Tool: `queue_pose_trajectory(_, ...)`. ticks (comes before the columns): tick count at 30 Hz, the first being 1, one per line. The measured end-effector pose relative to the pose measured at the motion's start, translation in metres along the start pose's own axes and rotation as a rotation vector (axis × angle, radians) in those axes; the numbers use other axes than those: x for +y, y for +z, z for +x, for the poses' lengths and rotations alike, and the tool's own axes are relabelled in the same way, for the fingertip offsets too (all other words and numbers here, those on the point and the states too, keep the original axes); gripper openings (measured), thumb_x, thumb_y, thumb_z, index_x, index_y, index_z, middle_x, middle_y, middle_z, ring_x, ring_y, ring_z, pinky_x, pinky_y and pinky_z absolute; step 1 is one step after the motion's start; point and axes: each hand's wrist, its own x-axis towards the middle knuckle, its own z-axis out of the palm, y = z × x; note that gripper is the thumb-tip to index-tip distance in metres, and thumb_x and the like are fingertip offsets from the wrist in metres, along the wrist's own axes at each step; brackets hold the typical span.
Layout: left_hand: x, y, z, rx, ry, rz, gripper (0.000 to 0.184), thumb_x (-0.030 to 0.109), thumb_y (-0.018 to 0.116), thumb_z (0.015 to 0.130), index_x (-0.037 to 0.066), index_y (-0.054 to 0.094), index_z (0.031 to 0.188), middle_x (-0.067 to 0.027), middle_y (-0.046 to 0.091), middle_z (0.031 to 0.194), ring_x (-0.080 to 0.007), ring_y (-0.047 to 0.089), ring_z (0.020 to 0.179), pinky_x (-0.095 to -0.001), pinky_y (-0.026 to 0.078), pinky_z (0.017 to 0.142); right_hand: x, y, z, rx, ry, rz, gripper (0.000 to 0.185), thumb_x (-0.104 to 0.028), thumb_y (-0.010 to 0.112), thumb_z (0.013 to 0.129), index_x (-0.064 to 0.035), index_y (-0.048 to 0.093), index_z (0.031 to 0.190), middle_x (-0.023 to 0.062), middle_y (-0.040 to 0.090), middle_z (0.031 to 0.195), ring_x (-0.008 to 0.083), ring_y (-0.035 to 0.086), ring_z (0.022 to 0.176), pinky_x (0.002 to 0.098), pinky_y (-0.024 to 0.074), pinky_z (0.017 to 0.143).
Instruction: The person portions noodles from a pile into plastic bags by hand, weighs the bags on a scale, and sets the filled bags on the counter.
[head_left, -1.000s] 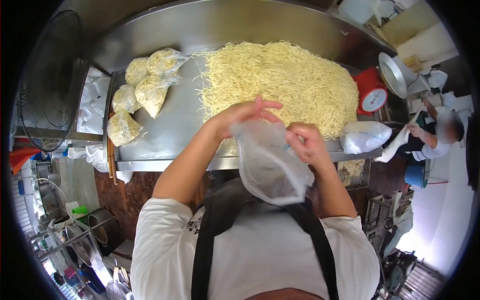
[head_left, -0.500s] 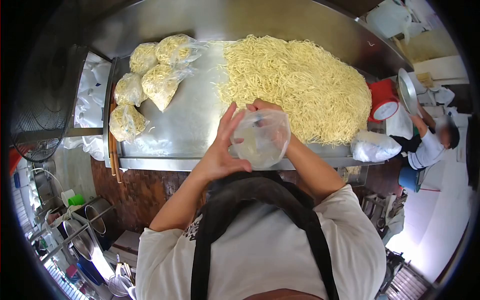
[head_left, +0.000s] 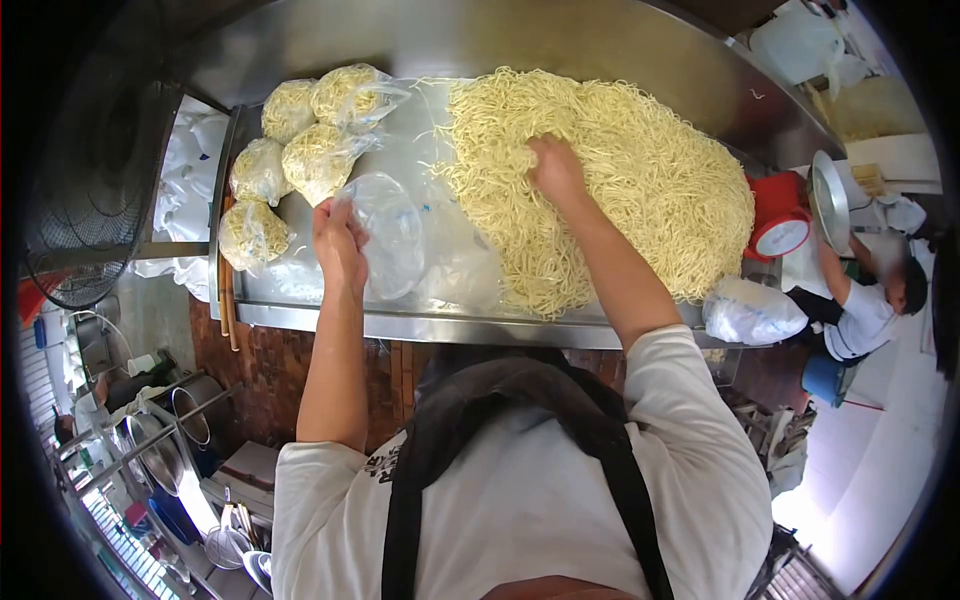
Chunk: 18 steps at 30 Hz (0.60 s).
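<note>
My left hand (head_left: 341, 245) is closed on the edge of a clear plastic bag (head_left: 385, 230), which hangs open over the steel table (head_left: 430, 320). At the left end of the large pile of pale noodles (head_left: 640, 170), my right hand (head_left: 557, 172) is closed with its fingers in the strands; a little noodle shows at the fingertips. Several filled bags of noodles (head_left: 318, 163) lie on the table, up and to the left of my left hand.
A red scale (head_left: 778, 215) with a metal pan (head_left: 829, 202) stands right of the noodles, above a white plastic bundle (head_left: 752, 311). Another person (head_left: 870, 310) is at the far right, one arm near the pan. A wire fan guard (head_left: 85, 235) is at left.
My hands have moved apart. The left one has carried the bag left over the table; the right has let go of it and reached into the noodles, some of which now spread toward the front edge.
</note>
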Motion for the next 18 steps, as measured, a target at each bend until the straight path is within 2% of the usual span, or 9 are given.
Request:
queue_pose_trajectory(2, 0.003, 0.001, 0.006, -0.072, 0.056, 0.081, 0.021, 0.004, 0.063, 0.083, 0.009, 0.048, 0.096, 0.0027, 0.046, 0.071, -0.0063, 0.040, 0.057, -0.0246, 0.033, 0.051, 0.029, 0.006, 0.003, 0.228, 0.001, 0.412, 0.057, -0.011, 0.075, 0.076, -0.0058, 0.057, 0.130, 0.0197, 0.065, 0.118, 0.0251, 0.064, 0.105, 0.0382, 0.0519, 0.087)
queue_pose_trajectory(3, 0.009, 0.006, 0.006, -0.094, 0.093, 0.121, 0.022, 0.003, 0.063, 0.082, 0.009, 0.048, 0.096, 0.0026, 0.047, 0.071, -0.0063, 0.041, 0.057, -0.0246, 0.033, 0.051, 0.007, -0.030, -0.006, 0.111, 0.322, 0.612, 0.052, -0.006, 0.069, 0.077, -0.0044, 0.057, 0.128, 0.0166, 0.071, 0.096, 0.0196, 0.069, 0.082, 0.0358, 0.0547, 0.076)
queue_pose_trajectory(6, 0.012, 0.014, 0.022, -0.108, 0.140, 0.183, 0.022, 0.004, 0.065, 0.083, 0.010, 0.048, 0.096, 0.0023, 0.050, 0.074, -0.0065, 0.043, 0.059, -0.0246, 0.034, 0.052, -0.007, -0.093, -0.003, 0.421, 0.251, 0.632, 0.045, -0.008, 0.067, 0.080, -0.0025, 0.059, 0.124, 0.0135, 0.070, 0.091, 0.0192, 0.068, 0.074, 0.0348, 0.0550, 0.069)
queue_pose_trajectory(10, 0.016, 0.035, 0.074, -0.157, 0.058, 0.105, 0.023, 0.011, 0.068, 0.086, 0.009, 0.049, 0.097, 0.0020, 0.052, 0.076, -0.0071, 0.045, 0.060, -0.0253, 0.035, 0.052, -0.065, -0.227, -0.001, 0.705, -0.045, 0.476, 0.036, -0.010, 0.064, 0.082, -0.0020, 0.060, 0.116, 0.0096, 0.070, 0.092, 0.0185, 0.067, 0.078, 0.0319, 0.0544, 0.075)
queue_pose_trajectory(11, 0.020, 0.044, 0.088, -0.152, 0.082, 0.113, 0.023, 0.013, 0.069, 0.087, 0.009, 0.049, 0.097, 0.0020, 0.052, 0.076, -0.0071, 0.045, 0.060, -0.0253, 0.036, 0.051, -0.021, -0.250, 0.030, 0.742, -0.173, 0.707, 0.035, -0.015, 0.063, 0.084, -0.0040, 0.062, 0.117, 0.0111, 0.070, 0.098, 0.0202, 0.066, 0.084, 0.0358, 0.0533, 0.078)
queue_pose_trajectory(13, 0.027, 0.065, 0.118, -0.137, 0.128, 0.129, 0.024, 0.018, 0.070, 0.088, 0.008, 0.050, 0.097, 0.0018, 0.052, 0.076, -0.0071, 0.045, 0.059, -0.0253, 0.036, 0.051, -0.012, -0.308, 0.056, 1.095, -0.397, 0.342, 0.033, -0.024, 0.053, 0.093, -0.0033, 0.062, 0.117, 0.0145, 0.069, 0.099, 0.0223, 0.066, 0.084, 0.0377, 0.0525, 0.072)
queue_pose_trajectory(14, 0.031, 0.077, 0.130, -0.096, 0.169, 0.156, 0.025, 0.019, 0.071, 0.087, 0.008, 0.052, 0.097, 0.0019, 0.053, 0.076, -0.0090, 0.047, 0.058, -0.0275, 0.039, 0.052, -0.058, -0.359, 0.047, 1.349, -0.456, -0.291, 0.036, -0.027, 0.043, 0.101, -0.0006, 0.061, 0.117, 0.0163, 0.069, 0.092, 0.0226, 0.067, 0.077, 0.0358, 0.0528, 0.064)
queue_pose_trajectory(16, 0.031, 0.103, 0.173, -0.005, 0.372, 0.236, 0.027, 0.023, 0.074, 0.084, 0.004, 0.056, 0.093, -0.0009, 0.056, 0.072, -0.0158, 0.051, 0.057, -0.0328, 0.044, 0.056, -0.114, -0.419, 0.031, 1.228, -0.457, 0.134, 0.035, -0.026, 0.048, 0.098, -0.0009, 0.061, 0.118, 0.0157, 0.069, 0.100, 0.0245, 0.068, 0.086, 0.0374, 0.0539, 0.076)
queue_pose_trajectory(18, 0.034, 0.120, 0.195, 0.129, 0.649, 0.441, 0.034, 0.030, 0.075, 0.082, 0.000, 0.059, 0.082, -0.0080, 0.058, 0.066, -0.0247, 0.053, 0.056, -0.0385, 0.047, 0.061, -0.140, -0.435, 0.018, 0.437, -1.006, 0.657, 0.035, -0.026, 0.049, 0.097, -0.0013, 0.061, 0.120, 0.0162, 0.068, 0.106, 0.0238, 0.067, 0.091, 0.0373, 0.0535, 0.081)
